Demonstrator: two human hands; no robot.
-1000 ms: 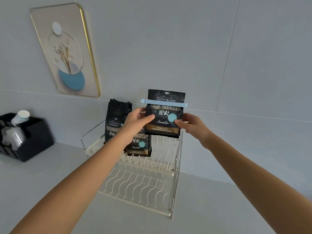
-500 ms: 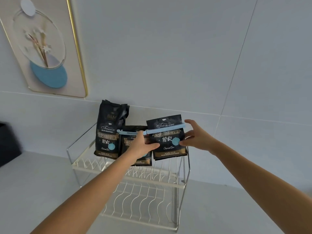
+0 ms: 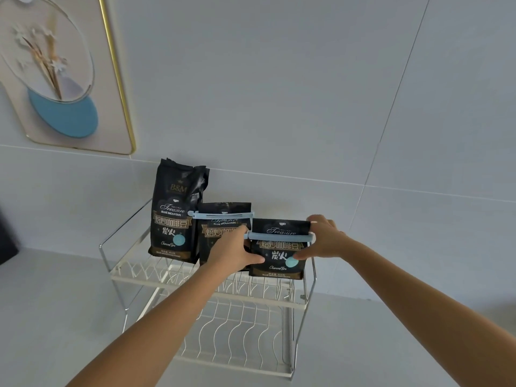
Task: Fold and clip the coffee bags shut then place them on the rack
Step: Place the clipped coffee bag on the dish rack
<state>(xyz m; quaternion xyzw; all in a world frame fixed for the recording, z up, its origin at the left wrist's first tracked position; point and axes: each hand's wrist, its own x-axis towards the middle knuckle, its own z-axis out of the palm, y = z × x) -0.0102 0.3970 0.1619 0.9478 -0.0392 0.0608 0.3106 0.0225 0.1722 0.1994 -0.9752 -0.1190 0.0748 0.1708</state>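
Observation:
A black coffee bag [image 3: 277, 261], folded and closed with a light blue clip [image 3: 279, 236], stands at the right end of the white wire rack's top shelf [image 3: 131, 270]. My left hand [image 3: 233, 251] grips its left side and my right hand [image 3: 324, 238] grips its right side and top corner. To its left stands a second folded bag [image 3: 217, 227] with a blue clip [image 3: 220, 215], partly hidden behind my left hand. At the far left of the shelf stands a taller bag [image 3: 174, 210] with no clip, its top upright.
The rack has a lower wire shelf [image 3: 237, 336] with nothing on it. It stands on a pale counter against a tiled wall. A gold-framed picture [image 3: 64, 71] hangs at upper left. A dark object [image 3: 7, 236] shows at the left edge.
Both hands have lowered the clipped bag from the air onto the right end of the top shelf, beside the other clipped bag. The camera has moved closer.

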